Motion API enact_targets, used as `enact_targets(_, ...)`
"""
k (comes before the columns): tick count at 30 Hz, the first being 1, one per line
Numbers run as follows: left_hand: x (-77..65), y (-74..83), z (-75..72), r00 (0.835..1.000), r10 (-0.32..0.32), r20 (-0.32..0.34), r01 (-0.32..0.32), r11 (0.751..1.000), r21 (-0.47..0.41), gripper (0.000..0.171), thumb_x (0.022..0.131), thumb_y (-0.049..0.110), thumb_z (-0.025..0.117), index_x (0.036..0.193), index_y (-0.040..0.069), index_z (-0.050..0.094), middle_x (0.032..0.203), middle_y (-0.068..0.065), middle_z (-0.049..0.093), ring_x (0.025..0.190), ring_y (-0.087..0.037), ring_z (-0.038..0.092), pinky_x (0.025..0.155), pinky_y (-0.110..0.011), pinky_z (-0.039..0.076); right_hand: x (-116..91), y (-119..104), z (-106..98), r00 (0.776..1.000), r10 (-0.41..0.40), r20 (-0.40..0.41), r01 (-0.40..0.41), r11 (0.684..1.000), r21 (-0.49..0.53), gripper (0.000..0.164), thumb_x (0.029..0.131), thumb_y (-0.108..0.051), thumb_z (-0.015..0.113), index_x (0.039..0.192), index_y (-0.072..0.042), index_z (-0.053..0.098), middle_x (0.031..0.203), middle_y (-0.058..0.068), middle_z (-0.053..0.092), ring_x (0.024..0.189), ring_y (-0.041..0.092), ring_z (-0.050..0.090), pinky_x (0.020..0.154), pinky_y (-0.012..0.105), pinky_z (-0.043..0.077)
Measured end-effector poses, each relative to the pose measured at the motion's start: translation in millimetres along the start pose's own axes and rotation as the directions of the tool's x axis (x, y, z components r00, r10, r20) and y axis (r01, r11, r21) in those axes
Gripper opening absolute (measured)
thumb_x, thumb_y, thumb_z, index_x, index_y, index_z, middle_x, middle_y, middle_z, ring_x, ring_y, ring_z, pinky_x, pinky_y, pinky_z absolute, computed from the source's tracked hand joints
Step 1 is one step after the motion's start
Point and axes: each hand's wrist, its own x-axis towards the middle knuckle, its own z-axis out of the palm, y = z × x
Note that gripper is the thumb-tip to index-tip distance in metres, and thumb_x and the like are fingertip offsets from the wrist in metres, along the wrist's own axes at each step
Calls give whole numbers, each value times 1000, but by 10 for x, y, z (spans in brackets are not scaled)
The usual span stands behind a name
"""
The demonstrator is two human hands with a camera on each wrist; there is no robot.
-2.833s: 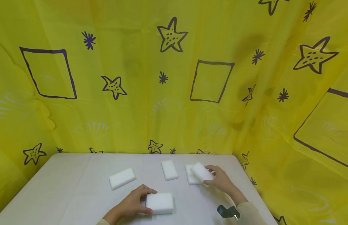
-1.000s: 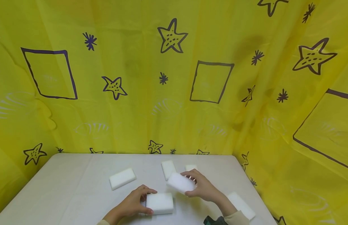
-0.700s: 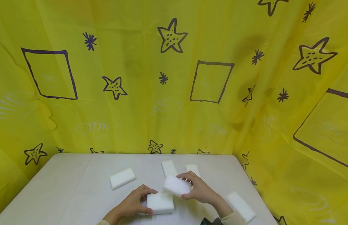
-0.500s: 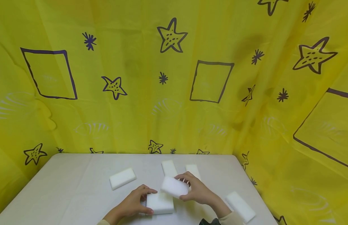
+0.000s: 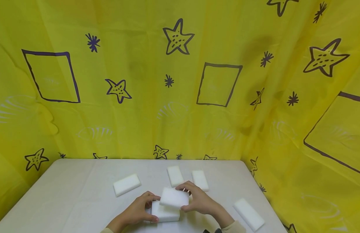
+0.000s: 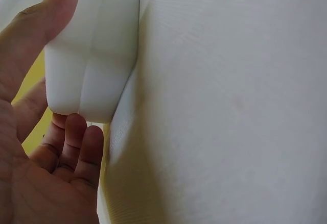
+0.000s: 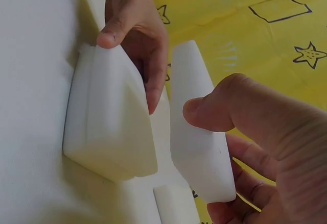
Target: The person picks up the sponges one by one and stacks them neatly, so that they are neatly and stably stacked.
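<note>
Carried leftward since the earlier frames: one held block [image 5: 174, 198], white, from beyond and right of the stack [image 5: 165, 214] to a place over it. Unmoved: the stack itself.

Stack: two white blocks, one laid flat on the other, the seam between them visible in both wrist views.

Left hand [image 5: 139, 208]: at the stack's left end, grasping it; thumb on the near side, fingers reaching round to the far side.

Right hand [image 5: 200, 200]: to the right of the stack and above table level, pinching the held block by its right end between thumb and fingers.

Held block: tilted, overlapping the stack's far right corner in the head view; apart from it, with a gap showing in the right wrist view.

Loose blocks, four, white, lying flat: first block [image 5: 127, 185], beyond the stack and to its left; second block [image 5: 175, 176], beyond it and slightly right; third block [image 5: 200, 180], beyond it and further right; fourth block [image 5: 249, 215], well to its right, set aslant.

Table [image 5: 81, 200]: pale top, beneath the stack.

Right sleeve [image 5: 233, 227]: beige, right of the stack and nearer.

Curtain [image 5: 139, 123]: yellow, printed with dark starfish, beyond the stack.
</note>
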Motion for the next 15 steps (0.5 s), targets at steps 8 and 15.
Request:
enact_targets(8,-5,1,4,1000,8,2,-8,1000,-24,69,69,32,89,126,2,63,110,2,53,90,-2,49,81,-22,47,24,6,77,1000,-4,6,4,1000,-6,54,69,-13,82,119,-14,62,118,0,60,102,8,50,88,28,44)
enact_targets(15,-23,12,2,1000,21,-9,-21,999,-30,66,69,32,89,123,3,64,109,3,53,89,-1,49,80,-21,45,44,3,109,999,24,46,-24,1000,16,55,71,-17,84,121,-14,63,122,0,58,105,8,52,92,32,45)
